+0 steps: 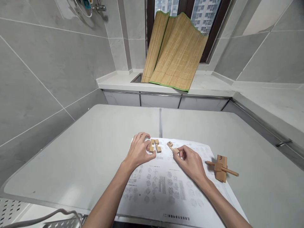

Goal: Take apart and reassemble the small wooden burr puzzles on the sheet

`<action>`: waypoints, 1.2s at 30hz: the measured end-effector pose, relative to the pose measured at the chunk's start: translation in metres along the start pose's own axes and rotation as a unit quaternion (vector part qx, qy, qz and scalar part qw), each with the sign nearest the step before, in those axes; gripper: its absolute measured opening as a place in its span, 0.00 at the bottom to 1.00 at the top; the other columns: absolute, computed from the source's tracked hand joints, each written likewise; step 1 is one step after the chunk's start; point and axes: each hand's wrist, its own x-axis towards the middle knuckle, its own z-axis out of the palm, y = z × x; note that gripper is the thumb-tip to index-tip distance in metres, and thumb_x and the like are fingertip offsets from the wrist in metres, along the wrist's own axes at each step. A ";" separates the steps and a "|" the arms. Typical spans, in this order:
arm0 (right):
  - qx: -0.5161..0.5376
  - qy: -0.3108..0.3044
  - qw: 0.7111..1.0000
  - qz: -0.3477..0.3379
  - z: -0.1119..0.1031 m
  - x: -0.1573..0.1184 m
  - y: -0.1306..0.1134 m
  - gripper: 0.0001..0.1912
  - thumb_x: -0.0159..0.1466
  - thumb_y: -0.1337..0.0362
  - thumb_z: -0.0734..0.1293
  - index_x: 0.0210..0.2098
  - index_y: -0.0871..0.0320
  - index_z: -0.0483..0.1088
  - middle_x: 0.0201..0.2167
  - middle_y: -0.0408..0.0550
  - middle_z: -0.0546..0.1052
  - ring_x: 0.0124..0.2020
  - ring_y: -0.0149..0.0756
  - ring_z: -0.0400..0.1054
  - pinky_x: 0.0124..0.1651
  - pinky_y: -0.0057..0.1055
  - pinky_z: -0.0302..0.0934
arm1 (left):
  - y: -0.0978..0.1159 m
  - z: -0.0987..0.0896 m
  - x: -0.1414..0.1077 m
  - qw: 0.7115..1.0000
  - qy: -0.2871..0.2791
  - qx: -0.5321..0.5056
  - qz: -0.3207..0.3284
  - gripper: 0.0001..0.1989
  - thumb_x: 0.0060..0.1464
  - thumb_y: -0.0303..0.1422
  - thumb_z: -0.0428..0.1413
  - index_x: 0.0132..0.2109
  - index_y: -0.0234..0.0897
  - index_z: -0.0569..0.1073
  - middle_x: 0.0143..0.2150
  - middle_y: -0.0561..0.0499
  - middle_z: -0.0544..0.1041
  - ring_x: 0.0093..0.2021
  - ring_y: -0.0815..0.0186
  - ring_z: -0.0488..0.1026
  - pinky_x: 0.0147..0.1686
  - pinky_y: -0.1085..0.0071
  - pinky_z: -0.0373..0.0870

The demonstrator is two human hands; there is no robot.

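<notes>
My right hand (190,160) pinches one end of a notched wooden puzzle piece (170,144), which has a dark mark on its far end. Two more notched wooden pieces, a left one (151,146) and a right one (157,146), lie side by side on a printed sheet (163,171). Beside them is my left hand (139,148), thumb and fingers apart around the left piece's outer side. Whether its fingertips touch that piece is hard to tell.
An assembled wooden puzzle (220,168) with a crossing rod sits at the sheet's right edge. The sheet lies on a pale folding table (95,148) with a centre seam. Behind stand a white counter (118,79) and a bamboo mat (177,53). A grey cable (47,215) runs at lower left.
</notes>
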 end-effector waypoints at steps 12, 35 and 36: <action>0.065 -0.103 0.989 -0.079 -0.003 0.000 -0.003 0.13 0.71 0.57 0.67 0.53 0.51 0.71 0.38 0.47 0.77 0.40 0.45 0.71 0.45 0.40 0.66 | 0.003 0.008 0.001 0.976 -0.119 -0.164 -0.075 0.43 0.52 0.50 0.69 0.67 0.43 0.61 0.67 0.40 0.70 0.64 0.45 0.70 0.59 0.51 0.71; 0.132 -0.154 0.969 -0.144 -0.006 -0.002 -0.006 0.16 0.73 0.61 0.63 0.58 0.48 0.72 0.57 0.50 0.78 0.59 0.48 0.71 0.61 0.48 0.66 | -0.002 0.013 -0.001 0.987 -0.070 -0.141 -0.015 0.35 0.51 0.53 0.69 0.59 0.43 0.70 0.54 0.44 0.78 0.54 0.49 0.74 0.53 0.54 0.72; 0.129 -0.149 0.970 -0.142 -0.009 -0.004 -0.008 0.15 0.73 0.61 0.63 0.58 0.48 0.72 0.57 0.50 0.78 0.58 0.48 0.72 0.60 0.48 0.67 | -0.006 0.011 -0.002 0.990 -0.059 -0.123 -0.026 0.35 0.51 0.53 0.69 0.60 0.42 0.70 0.54 0.44 0.77 0.55 0.49 0.74 0.53 0.53 0.72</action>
